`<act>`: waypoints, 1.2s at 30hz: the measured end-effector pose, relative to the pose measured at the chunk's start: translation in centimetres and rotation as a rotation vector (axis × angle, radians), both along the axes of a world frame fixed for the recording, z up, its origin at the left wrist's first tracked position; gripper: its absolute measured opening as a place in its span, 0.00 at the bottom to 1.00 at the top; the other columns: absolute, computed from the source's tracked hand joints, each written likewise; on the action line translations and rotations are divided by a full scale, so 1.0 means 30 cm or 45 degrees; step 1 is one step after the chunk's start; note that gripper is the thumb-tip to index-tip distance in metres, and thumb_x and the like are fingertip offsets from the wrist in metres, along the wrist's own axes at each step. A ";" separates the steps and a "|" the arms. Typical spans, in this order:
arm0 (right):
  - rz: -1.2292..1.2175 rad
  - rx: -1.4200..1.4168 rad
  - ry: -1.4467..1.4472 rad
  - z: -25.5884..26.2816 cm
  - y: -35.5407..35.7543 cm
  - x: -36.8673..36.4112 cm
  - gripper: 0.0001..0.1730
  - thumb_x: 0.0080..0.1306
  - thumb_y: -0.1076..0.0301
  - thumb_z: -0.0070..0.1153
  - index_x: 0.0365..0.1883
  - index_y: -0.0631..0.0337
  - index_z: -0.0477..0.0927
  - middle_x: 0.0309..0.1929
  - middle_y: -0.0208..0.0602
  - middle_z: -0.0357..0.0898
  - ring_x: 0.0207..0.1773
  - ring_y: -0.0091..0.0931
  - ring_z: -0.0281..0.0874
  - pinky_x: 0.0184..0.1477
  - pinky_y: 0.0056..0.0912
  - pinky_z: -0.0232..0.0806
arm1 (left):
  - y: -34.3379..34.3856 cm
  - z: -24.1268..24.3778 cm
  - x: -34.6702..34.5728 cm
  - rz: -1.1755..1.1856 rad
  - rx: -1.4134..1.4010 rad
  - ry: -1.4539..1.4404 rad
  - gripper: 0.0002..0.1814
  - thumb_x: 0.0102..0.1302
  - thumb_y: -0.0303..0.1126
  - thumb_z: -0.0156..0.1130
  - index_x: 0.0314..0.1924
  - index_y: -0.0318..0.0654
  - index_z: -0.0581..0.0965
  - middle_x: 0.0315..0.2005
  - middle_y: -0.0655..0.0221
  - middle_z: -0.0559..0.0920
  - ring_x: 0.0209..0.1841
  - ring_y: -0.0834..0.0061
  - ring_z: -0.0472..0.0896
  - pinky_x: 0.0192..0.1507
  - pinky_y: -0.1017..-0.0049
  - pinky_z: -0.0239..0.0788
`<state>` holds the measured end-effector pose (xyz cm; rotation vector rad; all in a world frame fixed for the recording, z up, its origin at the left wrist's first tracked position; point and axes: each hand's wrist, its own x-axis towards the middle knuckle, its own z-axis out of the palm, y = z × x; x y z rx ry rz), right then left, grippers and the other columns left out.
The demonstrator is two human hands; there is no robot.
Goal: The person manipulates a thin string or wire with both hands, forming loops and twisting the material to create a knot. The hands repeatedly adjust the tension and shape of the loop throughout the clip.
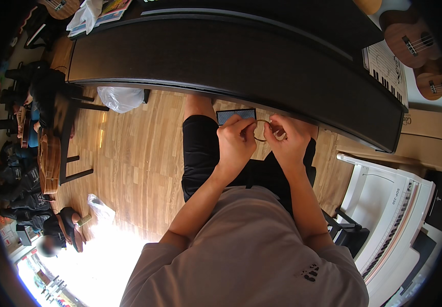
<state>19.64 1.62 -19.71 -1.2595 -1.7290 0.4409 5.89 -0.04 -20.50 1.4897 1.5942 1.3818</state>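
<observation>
Between my two hands is a thin, brownish ring (264,120); I cannot tell whether it is a bracelet or a coiled string. My left hand (237,142) pinches its left side with thumb and fingers. On the opposite side, my right hand (289,141) grips it the same way, its fingers partly hiding the ring. Both hands hover above my lap, close to the front edge of a dark upright piano (221,57) whose lid is down. Below them on the wooden floor lies a blue-grey rectangular mat (240,114) with a black border, partly covered by my left hand.
Ukuleles (410,38) hang at the right, above cardboard boxes (424,134) and a white digital piano (389,222). At left are a dark chair (65,126), a wooden guitar (49,165) and a white plastic bag (121,98). Another person (65,230) is at lower left.
</observation>
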 end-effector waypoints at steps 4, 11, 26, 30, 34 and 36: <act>-0.011 0.088 -0.045 0.011 0.003 -0.005 0.12 0.50 0.76 0.69 0.34 0.62 0.82 0.28 0.33 0.81 0.28 0.26 0.81 0.28 0.24 0.71 | -0.001 0.000 0.003 0.011 0.001 0.017 0.06 0.54 0.16 0.64 0.32 0.29 0.83 0.23 0.61 0.79 0.19 0.70 0.79 0.21 0.77 0.68; 0.012 0.167 -0.098 0.014 -0.001 -0.012 0.10 0.49 0.77 0.70 0.29 0.61 0.82 0.30 0.32 0.74 0.32 0.29 0.74 0.32 0.29 0.67 | -0.004 -0.005 0.001 0.017 -0.010 0.064 0.06 0.53 0.15 0.63 0.32 0.30 0.83 0.23 0.60 0.78 0.20 0.67 0.80 0.21 0.75 0.69; 0.161 0.003 0.282 -0.029 0.021 0.000 0.10 0.58 0.78 0.64 0.25 0.64 0.73 0.26 0.33 0.72 0.26 0.23 0.73 0.27 0.22 0.67 | -0.024 -0.014 0.008 -0.097 -0.037 0.305 0.10 0.51 0.15 0.59 0.34 0.32 0.83 0.27 0.59 0.77 0.25 0.57 0.80 0.26 0.65 0.72; 0.157 -0.504 0.712 -0.053 0.015 0.021 0.07 0.65 0.78 0.59 0.29 0.65 0.72 0.29 0.31 0.74 0.29 0.19 0.75 0.31 0.20 0.69 | -0.021 -0.011 0.003 -0.057 -0.013 0.258 0.09 0.53 0.15 0.61 0.35 0.32 0.82 0.26 0.60 0.76 0.24 0.59 0.80 0.25 0.66 0.71; 0.198 -0.701 0.868 -0.039 0.021 0.035 0.07 0.67 0.77 0.57 0.31 0.66 0.71 0.28 0.34 0.77 0.29 0.20 0.79 0.30 0.20 0.71 | -0.022 -0.011 0.009 -0.018 0.096 0.194 0.08 0.55 0.14 0.61 0.35 0.30 0.82 0.22 0.62 0.74 0.19 0.68 0.74 0.21 0.74 0.64; 0.210 -0.827 0.922 -0.025 0.022 0.043 0.08 0.68 0.74 0.57 0.31 0.65 0.72 0.27 0.33 0.76 0.29 0.20 0.78 0.31 0.21 0.70 | -0.027 -0.006 0.006 -0.033 0.097 0.189 0.09 0.55 0.14 0.62 0.35 0.32 0.82 0.23 0.63 0.74 0.19 0.67 0.76 0.21 0.73 0.66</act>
